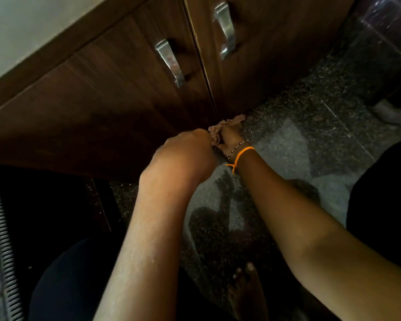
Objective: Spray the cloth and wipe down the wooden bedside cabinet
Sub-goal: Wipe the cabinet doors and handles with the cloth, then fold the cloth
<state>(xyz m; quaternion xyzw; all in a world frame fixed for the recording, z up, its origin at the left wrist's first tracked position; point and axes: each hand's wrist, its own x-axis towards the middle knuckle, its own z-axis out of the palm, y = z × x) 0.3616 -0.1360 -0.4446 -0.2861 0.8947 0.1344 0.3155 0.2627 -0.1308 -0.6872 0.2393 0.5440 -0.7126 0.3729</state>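
Head view: both my hands, left hand [185, 151] and right hand [229, 137], had fingers gripping the cloth [227, 125] at the cabinet [125, 93] base; I'd press flat, following grain.

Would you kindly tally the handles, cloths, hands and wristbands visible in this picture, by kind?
Handles: 2 (left handle, right handle)
Cloths: 1 (cloth)
Hands: 2 (left hand, right hand)
Wristbands: 2 (bead bracelet, orange thread)
Total: 7
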